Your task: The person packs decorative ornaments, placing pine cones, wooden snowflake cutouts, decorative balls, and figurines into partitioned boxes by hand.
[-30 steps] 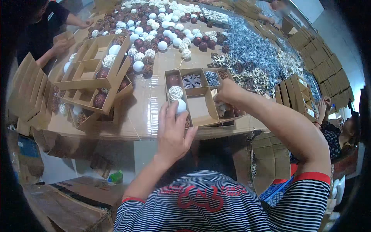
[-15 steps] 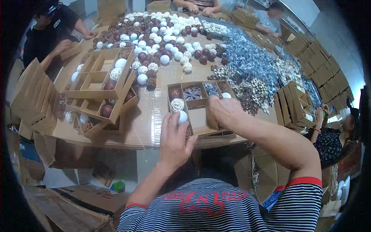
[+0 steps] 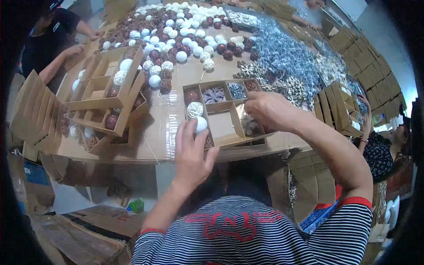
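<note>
A divided cardboard box (image 3: 221, 143) lies in front of me at the table's near edge. Down its left column sit a dark red glitter ball (image 3: 191, 96), a white woven ball (image 3: 194, 110) and a smooth white ball (image 3: 201, 124). A pale snowflake (image 3: 213, 94) and a silvery-blue tinsel piece (image 3: 237, 90) fill far compartments, with a brown twig ball (image 3: 251, 86) in the far right corner. My left hand (image 3: 191, 148) is open at the left wall, fingertips by the smooth white ball. Over the right column, my right hand (image 3: 276, 110) is curled closed; its fingertips hide any held item.
Stacked divided boxes (image 3: 104, 95) stand at the left, more boxes (image 3: 338, 108) at the right. Loose balls (image 3: 181, 56) and a tinsel heap (image 3: 282, 57) cover the far table, with snowflakes (image 3: 291, 88) nearer. Other people work around the table.
My right hand has moved right and away from me across the box, uncovering part of its right column. The whole view has shifted slightly; my left hand keeps its place at the box.
</note>
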Tool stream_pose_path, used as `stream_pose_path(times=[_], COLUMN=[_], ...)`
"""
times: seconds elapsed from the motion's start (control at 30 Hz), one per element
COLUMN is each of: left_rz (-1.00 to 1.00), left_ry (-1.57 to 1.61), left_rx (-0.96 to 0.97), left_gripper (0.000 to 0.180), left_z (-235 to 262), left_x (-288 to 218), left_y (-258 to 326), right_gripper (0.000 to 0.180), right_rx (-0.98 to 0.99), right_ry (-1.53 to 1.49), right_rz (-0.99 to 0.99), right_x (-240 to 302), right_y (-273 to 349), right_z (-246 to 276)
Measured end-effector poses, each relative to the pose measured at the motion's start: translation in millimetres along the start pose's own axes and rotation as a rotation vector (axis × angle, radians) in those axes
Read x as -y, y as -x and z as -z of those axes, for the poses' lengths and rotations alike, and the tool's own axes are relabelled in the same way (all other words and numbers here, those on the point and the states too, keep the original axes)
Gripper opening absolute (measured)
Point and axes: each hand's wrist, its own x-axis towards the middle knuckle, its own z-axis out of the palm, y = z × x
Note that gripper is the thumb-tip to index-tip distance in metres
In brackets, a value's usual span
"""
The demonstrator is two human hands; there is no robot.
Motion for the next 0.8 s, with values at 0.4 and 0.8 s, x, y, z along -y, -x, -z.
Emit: stream_pose_path(times=[0.4, 0.8], left_rz=[-0.015, 0.019], left_ry=[-0.042, -0.124], left_rx=[0.036, 0.074], left_gripper=[0.039, 0.035], left_z=[10.9, 21.8], left_x=[2.8, 9.0], left_y=[6.0, 9.3], right_gripper=[0.009, 0.008], right_rx=[-0.039, 0.064], right_ry=[0.101, 0.189], right_rz=[0.198, 0.137], right_x=[3.5, 27.1], right_y=[14.3, 14.3], right_z=[-32.6, -20.7])
